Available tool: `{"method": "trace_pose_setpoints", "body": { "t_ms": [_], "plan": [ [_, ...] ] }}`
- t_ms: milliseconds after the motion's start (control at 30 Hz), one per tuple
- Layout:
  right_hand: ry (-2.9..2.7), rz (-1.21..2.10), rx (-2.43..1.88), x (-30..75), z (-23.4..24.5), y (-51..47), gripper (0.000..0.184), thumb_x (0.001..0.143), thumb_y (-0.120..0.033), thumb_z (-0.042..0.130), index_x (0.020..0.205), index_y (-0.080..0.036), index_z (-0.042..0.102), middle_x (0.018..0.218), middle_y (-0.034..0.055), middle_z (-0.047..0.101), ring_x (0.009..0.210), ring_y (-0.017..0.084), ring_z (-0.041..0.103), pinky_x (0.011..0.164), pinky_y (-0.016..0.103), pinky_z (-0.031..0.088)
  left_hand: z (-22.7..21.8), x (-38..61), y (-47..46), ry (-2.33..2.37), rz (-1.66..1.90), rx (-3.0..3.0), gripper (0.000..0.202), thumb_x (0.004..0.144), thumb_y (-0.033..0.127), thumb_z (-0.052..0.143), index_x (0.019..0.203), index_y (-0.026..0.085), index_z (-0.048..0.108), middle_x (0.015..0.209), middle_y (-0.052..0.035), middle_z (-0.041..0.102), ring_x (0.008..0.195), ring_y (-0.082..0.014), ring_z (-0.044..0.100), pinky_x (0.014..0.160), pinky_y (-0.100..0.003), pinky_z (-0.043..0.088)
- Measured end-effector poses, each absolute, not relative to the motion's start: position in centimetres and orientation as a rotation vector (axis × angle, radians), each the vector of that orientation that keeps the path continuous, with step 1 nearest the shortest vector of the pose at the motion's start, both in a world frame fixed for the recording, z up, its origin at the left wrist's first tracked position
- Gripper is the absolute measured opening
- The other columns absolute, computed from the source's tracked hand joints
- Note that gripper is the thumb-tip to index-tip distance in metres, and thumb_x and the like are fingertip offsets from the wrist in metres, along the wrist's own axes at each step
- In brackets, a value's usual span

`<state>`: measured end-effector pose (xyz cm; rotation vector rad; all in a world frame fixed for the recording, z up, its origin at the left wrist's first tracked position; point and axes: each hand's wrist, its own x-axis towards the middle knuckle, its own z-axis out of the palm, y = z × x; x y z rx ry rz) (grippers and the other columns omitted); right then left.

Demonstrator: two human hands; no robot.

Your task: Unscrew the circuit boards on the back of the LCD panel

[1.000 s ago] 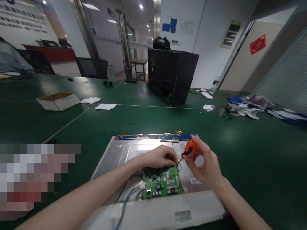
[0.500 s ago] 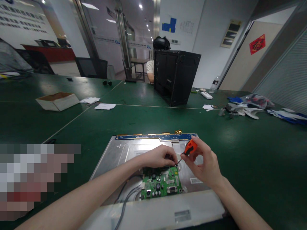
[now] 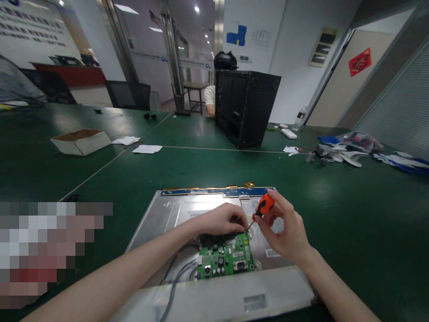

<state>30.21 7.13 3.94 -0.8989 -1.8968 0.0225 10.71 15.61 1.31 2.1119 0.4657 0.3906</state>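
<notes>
My right hand point(image 3: 290, 230) grips a small orange-and-black screwdriver point(image 3: 264, 205) by its handle. The thin shaft slants down to the upper right corner of a green circuit board point(image 3: 228, 255). At that same corner my left hand point(image 3: 226, 218) has its fingers curled and pinched close to the screwdriver tip; what they hold, if anything, is hidden. Beneath the board lies a silver metal display panel point(image 3: 156, 223). A blue board strip point(image 3: 214, 192) runs along the panel's far edge, and grey cables point(image 3: 177, 279) leave the green board on its left.
A black computer case point(image 3: 248, 107) stands across the green table point(image 3: 187, 167), with a person's arm point(image 3: 210, 100) behind it. An open box point(image 3: 82, 144) and papers point(image 3: 147, 149) lie left. Assorted parts point(image 3: 335, 152) and a bottle point(image 3: 300, 118) are at right. A blurred patch covers the lower left.
The screwdriver handle has turned slightly in my right hand, with the fingers shifting on it. My left hand stays at the board's corner.
</notes>
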Motion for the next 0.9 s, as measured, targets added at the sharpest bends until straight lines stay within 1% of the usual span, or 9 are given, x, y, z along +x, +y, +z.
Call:
{"method": "trace_pose_setpoints", "body": {
  "t_ms": [100, 233, 333, 433, 500, 633, 767, 900],
  "plan": [
    [-1.884, -0.045, -0.9, 30.25, 3.78, 7.29, 0.065, 0.09, -0.018, 0.062, 0.147, -0.028, 0.032, 0.071, -0.0068, 0.06, 0.047, 0.01, 0.056, 0.044, 0.02, 0.049, 1.37, 10.7, 15.63, 0.459, 0.389, 2.118, 0.011, 0.081, 0.006, 0.069, 0.085, 0.016, 0.071, 0.08, 0.0009, 0.068, 0.077, -0.014, 0.062, 0.072, -0.023, 0.047],
    [-1.888, -0.085, -0.889, 30.18, 3.92, 7.31, 0.065, 0.091, -0.021, 0.062, 0.148, -0.03, 0.031, 0.074, -0.0055, 0.063, 0.047, 0.01, 0.055, 0.043, 0.02, 0.049, 1.3, 10.68, 15.67, 0.463, 0.391, 2.136, 0.011, 0.081, 0.007, 0.069, 0.085, 0.017, 0.071, 0.08, 0.0014, 0.069, 0.077, -0.0139, 0.063, 0.072, -0.023, 0.047],
    [-1.909, -0.038, -0.89, 30.14, 4.19, 7.16, 0.065, 0.092, -0.019, 0.058, 0.15, -0.029, 0.028, 0.074, -0.0045, 0.063, 0.048, 0.011, 0.058, 0.043, 0.021, 0.05, 1.17, 10.69, 15.7, 0.46, 0.39, 2.13, 0.011, 0.082, 0.007, 0.069, 0.087, 0.017, 0.072, 0.083, 0.0007, 0.07, 0.079, -0.0146, 0.064, 0.073, -0.024, 0.048],
    [-1.932, 0.048, -0.874, 30.15, 4.38, 6.98, 0.067, 0.091, -0.014, 0.053, 0.151, -0.026, 0.026, 0.08, -0.0006, 0.067, 0.055, 0.013, 0.064, 0.047, 0.023, 0.053, 1.12, 10.71, 15.71, 0.445, 0.391, 2.112, 0.012, 0.082, 0.007, 0.068, 0.087, 0.017, 0.072, 0.083, 0.0005, 0.07, 0.078, -0.0143, 0.064, 0.073, -0.024, 0.048],
    [-1.934, 0.07, -0.882, 30.14, 4.43, 6.91, 0.069, 0.09, -0.012, 0.053, 0.152, -0.025, 0.025, 0.081, 0.0003, 0.068, 0.056, 0.013, 0.065, 0.048, 0.024, 0.054, 1.14, 10.72, 15.7, 0.445, 0.395, 2.116, 0.012, 0.081, 0.005, 0.069, 0.085, 0.017, 0.072, 0.081, 0.0007, 0.069, 0.077, -0.0139, 0.063, 0.072, -0.023, 0.048],
    [-1.919, 0.033, -0.915, 30.07, 4.33, 6.97, 0.069, 0.089, -0.012, 0.054, 0.151, -0.026, 0.027, 0.075, -0.0024, 0.067, 0.049, 0.011, 0.06, 0.047, 0.023, 0.053, 1.2, 10.73, 15.69, 0.47, 0.394, 2.124, 0.012, 0.08, 0.006, 0.07, 0.084, 0.016, 0.072, 0.08, 0.0006, 0.069, 0.076, -0.0137, 0.062, 0.071, -0.022, 0.047],
    [-1.886, -0.069, -0.918, 30.05, 4.06, 7.22, 0.066, 0.089, -0.015, 0.06, 0.148, -0.028, 0.032, 0.067, -0.0067, 0.061, 0.045, 0.01, 0.057, 0.044, 0.02, 0.049, 1.22, 10.74, 15.72, 0.445, 0.389, 2.098, 0.011, 0.082, 0.007, 0.069, 0.085, 0.017, 0.072, 0.081, 0.0008, 0.07, 0.078, -0.014, 0.064, 0.073, -0.023, 0.048],
    [-1.884, -0.11, -0.907, 30.14, 3.9, 7.31, 0.066, 0.089, -0.019, 0.063, 0.147, -0.029, 0.033, 0.071, -0.0059, 0.061, 0.046, 0.01, 0.056, 0.044, 0.021, 0.05, 1.33, 10.74, 15.67, 0.458, 0.385, 2.104, 0.01, 0.081, 0.008, 0.068, 0.085, 0.017, 0.072, 0.08, 0.0011, 0.069, 0.076, -0.0139, 0.063, 0.072, -0.023, 0.048]
  ]
}}
